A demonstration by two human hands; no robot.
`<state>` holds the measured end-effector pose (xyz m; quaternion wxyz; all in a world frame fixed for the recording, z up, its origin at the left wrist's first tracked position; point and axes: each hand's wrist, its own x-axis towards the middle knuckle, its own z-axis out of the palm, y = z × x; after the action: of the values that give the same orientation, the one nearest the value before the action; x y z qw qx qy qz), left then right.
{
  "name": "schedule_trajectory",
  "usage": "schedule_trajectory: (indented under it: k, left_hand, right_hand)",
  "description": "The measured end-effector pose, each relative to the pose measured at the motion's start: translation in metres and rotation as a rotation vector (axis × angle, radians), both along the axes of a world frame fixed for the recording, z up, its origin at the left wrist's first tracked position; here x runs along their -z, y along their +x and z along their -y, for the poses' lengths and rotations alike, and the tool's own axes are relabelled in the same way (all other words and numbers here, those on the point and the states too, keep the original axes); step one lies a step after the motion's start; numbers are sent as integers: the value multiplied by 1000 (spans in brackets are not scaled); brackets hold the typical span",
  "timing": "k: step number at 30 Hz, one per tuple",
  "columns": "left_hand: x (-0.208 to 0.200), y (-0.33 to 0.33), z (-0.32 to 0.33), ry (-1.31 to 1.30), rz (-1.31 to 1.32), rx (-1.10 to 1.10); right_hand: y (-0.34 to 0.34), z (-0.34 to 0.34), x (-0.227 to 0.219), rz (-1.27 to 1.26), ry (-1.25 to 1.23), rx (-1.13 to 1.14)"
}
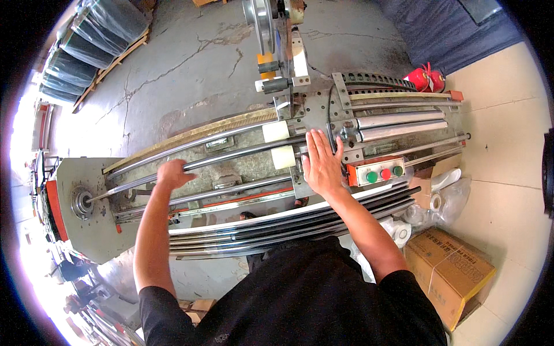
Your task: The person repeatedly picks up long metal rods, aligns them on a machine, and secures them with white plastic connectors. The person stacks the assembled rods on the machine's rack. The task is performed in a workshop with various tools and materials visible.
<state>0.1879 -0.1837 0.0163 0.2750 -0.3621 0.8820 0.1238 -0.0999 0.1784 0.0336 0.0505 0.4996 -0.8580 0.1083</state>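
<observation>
A long metal rod [242, 152] runs from the round chuck [82, 202] at the left end of a machine toward its middle. My left hand [172, 175] is closed over this rod, with part of the grip hidden under the fingers. Lying flat, my right hand [323, 167] has its fingers straight and pressed side by side. It covers the carriage near the rod's right end and holds nothing. Just left of it are two cream-coloured blocks [283, 157], one on each side of the rod.
Right of my right hand sits a control box [378, 173] with green and red buttons. Several long rods [277, 230] lie along the machine's near side. A cardboard box [450, 271] stands at the lower right. Red fire extinguishers [426, 79] are at the far right.
</observation>
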Motion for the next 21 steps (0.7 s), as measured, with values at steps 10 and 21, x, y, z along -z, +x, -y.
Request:
schedule_trajectory:
  k: [10,21]
  left_hand:
    - [-9,-154,-131,81,-300,163]
    - [8,-43,-72,-73,-498,67]
  right_hand:
    - [2,3,-4,-22,16,-9]
    - [-87,92,16,918,-285,224]
